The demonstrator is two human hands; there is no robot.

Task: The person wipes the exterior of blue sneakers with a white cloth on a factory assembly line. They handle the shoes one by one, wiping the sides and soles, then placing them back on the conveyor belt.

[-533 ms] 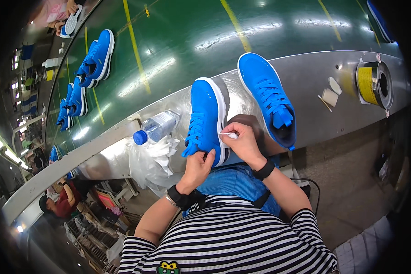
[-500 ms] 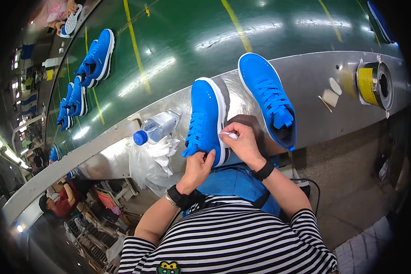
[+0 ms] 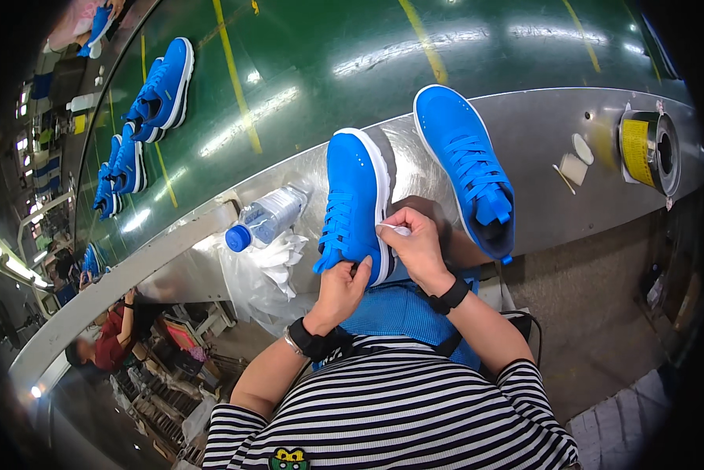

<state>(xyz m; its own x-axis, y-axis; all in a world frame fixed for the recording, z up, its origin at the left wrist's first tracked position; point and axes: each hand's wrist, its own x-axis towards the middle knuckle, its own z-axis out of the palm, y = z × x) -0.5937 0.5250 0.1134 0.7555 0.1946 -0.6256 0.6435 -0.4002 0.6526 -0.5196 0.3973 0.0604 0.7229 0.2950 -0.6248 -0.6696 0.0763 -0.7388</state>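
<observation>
Fingers [image 3: 403, 223] of the right hand [image 3: 416, 247] are pressed together on a small white piece [image 3: 395, 229], which is held against the white sole edge of a blue shoe [image 3: 353, 204]. Fingers of the left hand [image 3: 342, 288] are curled around the heel end of that shoe, with the thumb laid on its rear edge; how tightly it is gripped cannot be told. The shoe is set on its side at the near edge of a grey metal surface [image 3: 555, 204], laces facing the person's left, toe pointing away. A second blue shoe [image 3: 468, 168] is laid just beside it on the right, sole down, laces up. On the left, a clear bottle [image 3: 264, 219] with a blue cap is laid on its side next to a crumpled white plastic bag [image 3: 270, 262]. Well to the right, a yellow tape roll [image 3: 648, 149] is seen, with a small white pad [image 3: 574, 168] and a thin stick [image 3: 563, 179] near it. Beyond the surface, a green belt [image 3: 328, 47] is seen, on which more blue shoes [image 3: 162, 90] are carried at the far left. Black bands are worn on both wrists, and a striped shirt is worn by the person.
</observation>
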